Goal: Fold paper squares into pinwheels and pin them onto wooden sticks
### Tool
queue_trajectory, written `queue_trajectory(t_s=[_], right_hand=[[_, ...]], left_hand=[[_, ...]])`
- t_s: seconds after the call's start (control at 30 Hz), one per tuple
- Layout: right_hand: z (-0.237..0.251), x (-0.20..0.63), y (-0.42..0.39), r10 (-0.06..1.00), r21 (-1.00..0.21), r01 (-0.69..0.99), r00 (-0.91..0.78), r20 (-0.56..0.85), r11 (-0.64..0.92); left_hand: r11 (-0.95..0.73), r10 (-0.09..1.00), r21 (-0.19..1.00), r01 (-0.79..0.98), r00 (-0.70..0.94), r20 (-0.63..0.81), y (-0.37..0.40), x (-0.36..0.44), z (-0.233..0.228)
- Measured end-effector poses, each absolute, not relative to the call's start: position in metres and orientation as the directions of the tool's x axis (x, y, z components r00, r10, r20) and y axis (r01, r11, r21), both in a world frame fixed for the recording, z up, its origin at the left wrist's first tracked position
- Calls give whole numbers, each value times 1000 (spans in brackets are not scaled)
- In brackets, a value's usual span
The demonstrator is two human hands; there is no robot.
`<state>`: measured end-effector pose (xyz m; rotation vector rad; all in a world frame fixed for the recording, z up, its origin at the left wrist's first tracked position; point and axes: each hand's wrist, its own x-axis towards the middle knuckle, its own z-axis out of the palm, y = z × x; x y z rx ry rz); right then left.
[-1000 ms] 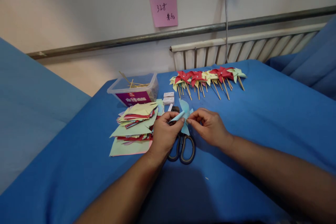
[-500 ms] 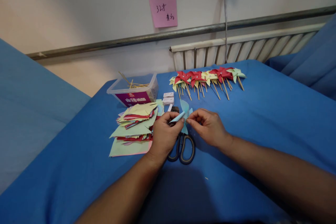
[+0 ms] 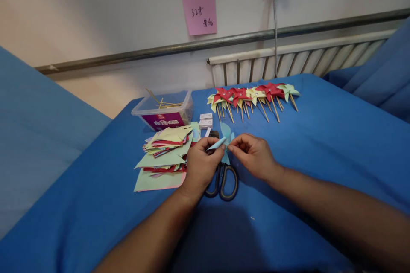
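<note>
While both forearms reach in from the near edge, the two hands meet over the middle of the blue-covered table (image 3: 288, 222). Scissors (image 3: 221, 179) lie flat under them, handles toward the person, blades running away and hidden beneath the hands.

Left hand (image 3: 200, 164): fingers curled, thumb and forefinger pinching a folded flap of the light blue paper pinwheel (image 3: 224, 136). Right hand (image 3: 254, 153): fingertips pressed together at the pinwheel's centre, pinching something too small to make out. The pinwheel sits between the two hands, just above the table, its flaps fanning upward and away from the person. The left hand's flap points right and slightly up, toward the right fingertips; the two pinches nearly touch. Neither hand is clearly nearer.

Just left of the left hand, touching or nearly so: a loose stack of cut paper squares (image 3: 163, 153), yellow-green and red.

Just beyond the pinwheel: small white boxes (image 3: 206, 120).

Further back and left: a clear plastic tub (image 3: 163, 111) holding thin wooden sticks.

Far side of the table: a row of finished pinwheels (image 3: 253, 94), red and yellow, sticks pointing toward the person, well apart from the hands.

Behind: a radiator (image 3: 288, 57), a wall rail, a pink note (image 3: 199, 12) on the wall.

Nothing lies between the two hands but the paper itself.
</note>
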<state>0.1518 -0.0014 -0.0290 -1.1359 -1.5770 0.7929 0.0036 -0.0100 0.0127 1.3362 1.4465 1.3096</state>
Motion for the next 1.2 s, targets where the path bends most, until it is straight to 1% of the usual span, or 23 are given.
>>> queue_trajectory(t_s=[0.13, 0.2, 0.47, 0.97, 1.2], right_hand=[[-29, 151, 0, 944, -920, 211, -44, 328, 330], [-29, 151, 0, 942, -920, 203, -34, 334, 334], [-23, 154, -4, 901, -830, 359, -81, 427, 426], [-29, 153, -2, 909, -845, 341, -79, 410, 411], [-26, 153, -2, 902, -836, 347, -82, 423, 424]], left_hand=[[-50, 981, 978, 202, -172, 85, -8, 2, 10], [-42, 982, 980, 194, -175, 76, -8, 1, 10], [-70, 981, 971, 230, -160, 109, -8, 1, 10], [-96, 982, 952, 292, -128, 138, -11, 2, 12], [-144, 977, 931, 336, -100, 187, -11, 1, 10]])
